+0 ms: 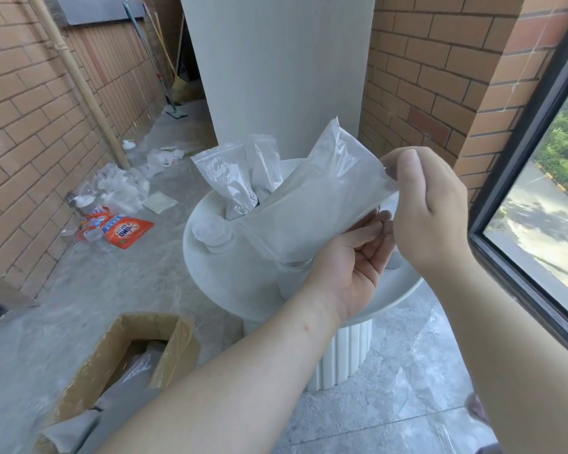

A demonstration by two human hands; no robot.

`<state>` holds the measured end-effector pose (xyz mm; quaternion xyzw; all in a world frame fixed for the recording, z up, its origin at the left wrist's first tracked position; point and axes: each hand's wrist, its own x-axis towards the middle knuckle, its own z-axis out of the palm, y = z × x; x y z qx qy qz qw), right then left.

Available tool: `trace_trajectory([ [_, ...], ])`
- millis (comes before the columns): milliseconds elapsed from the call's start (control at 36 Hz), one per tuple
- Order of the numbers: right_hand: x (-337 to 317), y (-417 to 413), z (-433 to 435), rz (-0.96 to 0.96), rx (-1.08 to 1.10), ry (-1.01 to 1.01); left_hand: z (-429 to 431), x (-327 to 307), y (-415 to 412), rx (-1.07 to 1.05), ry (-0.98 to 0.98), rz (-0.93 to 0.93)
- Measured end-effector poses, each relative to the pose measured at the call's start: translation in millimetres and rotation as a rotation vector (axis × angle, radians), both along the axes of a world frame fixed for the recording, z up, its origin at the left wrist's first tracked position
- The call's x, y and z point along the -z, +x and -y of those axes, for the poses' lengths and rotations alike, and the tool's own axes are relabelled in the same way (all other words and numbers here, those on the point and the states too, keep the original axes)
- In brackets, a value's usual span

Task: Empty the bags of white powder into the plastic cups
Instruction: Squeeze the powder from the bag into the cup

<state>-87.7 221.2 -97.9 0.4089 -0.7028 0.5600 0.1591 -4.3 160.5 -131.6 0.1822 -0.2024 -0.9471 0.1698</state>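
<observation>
Centrally, table: a round white table [210, 283] on a fluted white pedestal is standing in the middle of the view, carrying bags and cups.
Bag of powder: a clear zip bag of powder [315, 198] is hanging above the tabletop, slanting from its high corner at 12 o'clock down to its zip end at 6 o'clock.
Right hand: the right hand [430, 208] is pinching the bag's raised end at 3 o'clock between thumb and curled fingers.
Left hand: the left hand [348, 267] is lying palm up beneath the bag, its fingers nearly straight and showing through the plastic, bearing the weight from below.
Cup: a clear plastic cup [291, 276] is sitting on the table just under the bag's low end; whether powder is falling into it I cannot tell.
Other cups: squat capped cups [210, 232] are sitting at 9 o'clock on the tabletop.
Spare bags: two more spare bags [223, 181] are standing upright at the table's 12 o'clock edge.
Floor: grey stone tiles [391, 404] are running under everything.
Box: an open cardboard box [164, 339] is sitting at 7 o'clock, holding more bags.
Litter: an orange packet [125, 231], bottles and crumpled plastic are lying at 9 o'clock along the brick wall [30, 126].
Column: a pale column [276, 60] is rising at 12 o'clock, brick flanking it.
Mop: a long-handled mop [177, 112] is leaning at 11 o'clock.
Window: a dark-framed window [554, 208] is showing trees and a road at 3 o'clock.
</observation>
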Motion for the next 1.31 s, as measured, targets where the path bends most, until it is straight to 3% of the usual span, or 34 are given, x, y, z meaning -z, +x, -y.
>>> trace_trajectory([
  [139,6.2,-5.2,-1.0,0.163,-0.008,-0.075,0.5,-0.9,-1.2,0.005,-0.002,0.008],
  [444,17.5,-2.8,3.3,0.155,0.016,-0.053,2.8,4.8,-3.0,0.016,-0.025,-0.024],
  [1000,17.7,1.4,9.0,-0.158,0.041,-0.007,1.0,4.4,-3.2,0.026,-0.159,-0.04],
  [1306,-1.7,5.2,13.0,-0.242,0.015,0.059,-5.3,7.3,-4.6,-0.05,-0.227,0.217],
])
